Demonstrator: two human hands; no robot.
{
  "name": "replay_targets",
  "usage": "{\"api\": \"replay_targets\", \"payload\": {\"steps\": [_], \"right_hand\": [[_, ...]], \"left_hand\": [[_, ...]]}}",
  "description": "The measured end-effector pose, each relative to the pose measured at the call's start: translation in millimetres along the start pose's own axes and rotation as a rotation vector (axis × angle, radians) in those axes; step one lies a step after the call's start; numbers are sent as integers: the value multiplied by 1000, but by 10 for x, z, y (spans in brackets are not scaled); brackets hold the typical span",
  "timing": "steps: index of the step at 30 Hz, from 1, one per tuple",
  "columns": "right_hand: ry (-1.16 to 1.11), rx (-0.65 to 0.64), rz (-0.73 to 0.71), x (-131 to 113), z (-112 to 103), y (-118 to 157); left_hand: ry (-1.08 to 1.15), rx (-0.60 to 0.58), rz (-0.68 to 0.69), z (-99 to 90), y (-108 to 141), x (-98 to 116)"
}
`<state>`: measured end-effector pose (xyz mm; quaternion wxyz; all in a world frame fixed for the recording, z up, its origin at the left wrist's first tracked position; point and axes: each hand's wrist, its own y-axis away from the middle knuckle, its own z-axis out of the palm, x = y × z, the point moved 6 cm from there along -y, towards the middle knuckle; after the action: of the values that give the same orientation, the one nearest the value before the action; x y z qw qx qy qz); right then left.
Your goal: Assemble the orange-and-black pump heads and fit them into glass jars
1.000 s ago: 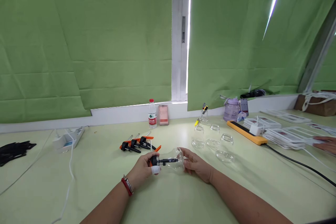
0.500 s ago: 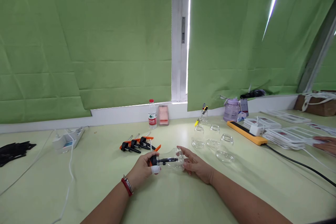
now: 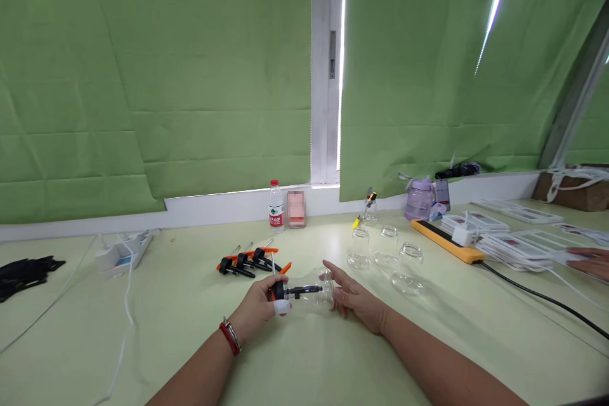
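A clear glass bottle lies on its side between my hands, its base toward the right. My left hand grips the black and orange pump head at the bottle's neck, and a black tube reaches into the glass. White tape wraps one left finger. At the base, my right hand touches the glass with its fingers apart. Behind my left hand lie several black and orange pump heads. To the right stand several clear glass bottles.
At the back are a water bottle, a pink box and a purple jug. An orange power strip and white frames lie right, near another person's hand. Black items and a white power strip are left.
My right hand's fingers have opened and shifted slightly at the bottle's base. The left hand and the bottle have hardly moved.
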<state>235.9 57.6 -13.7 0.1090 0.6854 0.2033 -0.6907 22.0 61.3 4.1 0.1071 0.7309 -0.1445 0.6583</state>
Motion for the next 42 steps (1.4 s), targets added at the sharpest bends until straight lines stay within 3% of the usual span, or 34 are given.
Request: {"api": "replay_targets", "payload": {"steps": [27, 37, 42], "right_hand": [[36, 16, 76, -2, 72, -30], [30, -39, 26, -28, 64, 16], [44, -5, 44, 12, 68, -22]], "left_hand": [[-12, -5, 5, 14, -8, -81], [0, 27, 0, -18, -6, -13], [-5, 23, -9, -6, -1, -56]]}}
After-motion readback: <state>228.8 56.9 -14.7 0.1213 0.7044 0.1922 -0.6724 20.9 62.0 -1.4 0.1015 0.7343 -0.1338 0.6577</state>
